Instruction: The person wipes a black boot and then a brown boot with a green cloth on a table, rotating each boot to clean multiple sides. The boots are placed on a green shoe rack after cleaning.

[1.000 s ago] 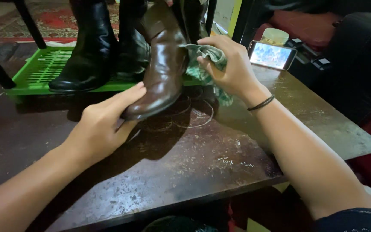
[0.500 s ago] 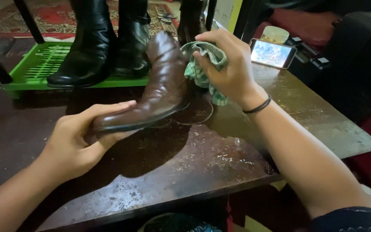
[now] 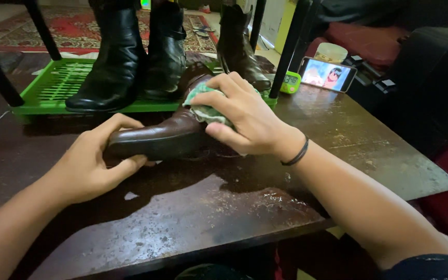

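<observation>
Fingers of the left hand [image 3: 92, 166] wrap the toe of a brown leather boot [image 3: 164, 136], thumb over the upper and fingertips curled under the sole, pinning it on its side on the table [image 3: 265, 207]. Right hand [image 3: 245, 122] presses a bunched green checked cloth [image 3: 201, 108] onto the boot's instep, fingers spread and closed over the wad.

A second ago the boot stood toe-down and nearly upright, with the cloth at its shaft; it has since been tipped flat and the cloth has come down onto the vamp, which suggests the wiping has moved from the shaft to the foot.

Behind, 2 black boots [image 3: 112, 62] and 1 more brown boot [image 3: 239, 49] stand on a green slatted tray [image 3: 53, 85]. A phone [image 3: 329, 74] with a lit screen leans at the table's far edge, near a small green clock [image 3: 290, 82] and a pale jar [image 3: 331, 53]. The tabletop is dark, worn and stained; a red patterned rug [image 3: 63, 23] covers the floor beyond.
</observation>
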